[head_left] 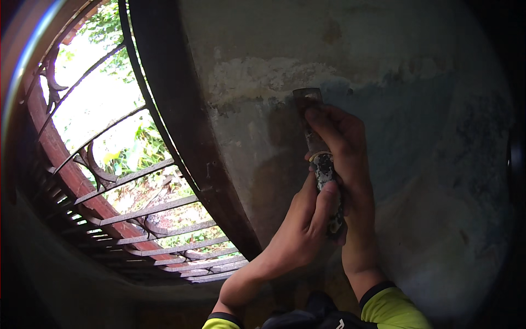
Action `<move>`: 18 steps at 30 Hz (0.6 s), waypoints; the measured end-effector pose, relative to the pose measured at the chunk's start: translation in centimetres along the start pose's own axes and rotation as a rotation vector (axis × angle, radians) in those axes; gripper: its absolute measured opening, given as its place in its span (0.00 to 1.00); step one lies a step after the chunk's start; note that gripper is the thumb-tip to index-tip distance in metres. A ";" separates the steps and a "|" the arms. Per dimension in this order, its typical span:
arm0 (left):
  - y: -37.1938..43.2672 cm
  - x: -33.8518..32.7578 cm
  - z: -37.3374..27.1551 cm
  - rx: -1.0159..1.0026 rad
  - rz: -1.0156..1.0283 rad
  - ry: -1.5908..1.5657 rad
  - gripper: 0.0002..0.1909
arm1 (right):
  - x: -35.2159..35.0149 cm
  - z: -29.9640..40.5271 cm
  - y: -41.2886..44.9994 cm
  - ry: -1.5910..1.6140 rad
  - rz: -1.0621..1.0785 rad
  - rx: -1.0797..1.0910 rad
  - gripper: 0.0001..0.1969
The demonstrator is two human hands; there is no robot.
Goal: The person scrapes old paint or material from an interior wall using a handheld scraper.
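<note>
A scraper (317, 142) with a flat metal blade and a paint-spattered handle is held upright against a wall (246, 140). My left hand (306, 218) is closed round the lower handle, its thumb lying along it. Higher up, my right hand (343, 140) grips the upper shank, thumb near the blade. The blade's wide end lies at the lower edge of a pale, rough patch (267, 74) where the coating looks worn away. Whether the blade touches the wall cannot be told. My fingers hide part of the shank and handle.
To the left is a window with curved metal bars (135, 177) and a dark wooden frame (213, 181); plants show outside. The wall carries blue-grey, stained paint to the right of my hands. My dark clothing shows at the bottom edge.
</note>
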State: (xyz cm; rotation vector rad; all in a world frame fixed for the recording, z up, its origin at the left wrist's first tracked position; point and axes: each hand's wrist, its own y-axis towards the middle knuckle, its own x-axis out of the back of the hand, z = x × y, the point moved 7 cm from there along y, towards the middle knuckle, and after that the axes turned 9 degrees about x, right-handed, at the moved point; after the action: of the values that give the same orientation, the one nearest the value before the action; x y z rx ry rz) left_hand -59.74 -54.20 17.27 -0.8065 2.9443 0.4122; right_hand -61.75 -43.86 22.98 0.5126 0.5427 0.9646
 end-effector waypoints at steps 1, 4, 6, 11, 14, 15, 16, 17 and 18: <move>-0.2 0.0 0.1 0.002 -0.004 -0.010 0.16 | 0.2 -0.3 0.2 -0.026 0.001 0.103 0.12; -0.3 -0.1 -0.6 0.032 0.005 -0.021 0.16 | 0.2 0.5 0.4 -0.041 0.025 0.124 0.12; -0.2 -0.4 -1.1 0.049 0.003 -0.019 0.16 | -0.3 1.4 0.5 -0.019 0.063 0.044 0.12; -0.2 0.4 0.6 0.107 -0.119 0.011 0.13 | -0.1 0.3 -0.6 0.049 -0.124 0.045 0.11; 0.6 0.5 0.6 -0.041 -0.175 0.132 0.13 | 0.3 -0.1 0.9 0.063 0.022 -0.021 0.12; 0.8 0.2 0.5 -0.037 -0.183 0.132 0.13 | 0.1 -0.2 1.1 0.068 0.094 -0.059 0.11; 1.0 -0.2 -0.5 -0.111 -0.213 0.189 0.13 | 0.2 -0.3 0.9 0.073 0.098 -0.064 0.11; 1.0 -0.5 -1.2 -0.186 -0.241 0.246 0.13 | 0.2 -0.2 0.8 0.087 0.086 -0.035 0.11; 1.0 -0.1 -0.4 -0.181 -0.248 0.255 0.13 | 0.2 -0.4 0.9 0.107 0.072 -0.004 0.11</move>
State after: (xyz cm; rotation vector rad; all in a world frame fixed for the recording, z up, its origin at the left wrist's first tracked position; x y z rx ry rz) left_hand -60.14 -53.41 17.88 -1.3211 3.0050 0.6039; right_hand -62.52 -43.18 23.20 0.4811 0.6216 1.0666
